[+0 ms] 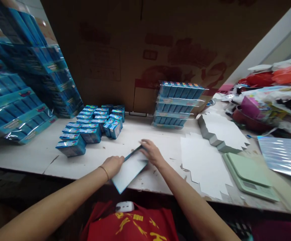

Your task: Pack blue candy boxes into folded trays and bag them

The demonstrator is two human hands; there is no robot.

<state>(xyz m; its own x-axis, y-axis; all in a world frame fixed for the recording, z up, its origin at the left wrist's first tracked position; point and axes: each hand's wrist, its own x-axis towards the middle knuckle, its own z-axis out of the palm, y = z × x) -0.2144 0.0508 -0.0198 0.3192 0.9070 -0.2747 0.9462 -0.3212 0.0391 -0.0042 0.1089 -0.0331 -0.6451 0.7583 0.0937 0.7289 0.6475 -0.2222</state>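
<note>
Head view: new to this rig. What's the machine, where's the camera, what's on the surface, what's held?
There is no machine: these are a person's bare hands. The one camera sits on that person's head, looking forward and down.

The left hand grips a white card with a blue edge; the right hand is at its far end, too blurred to show the exact grip.

On the white table are small blue boxes and clear-wrapped packs, plus, toward the right, white card sheets and a pale green scale.
</note>
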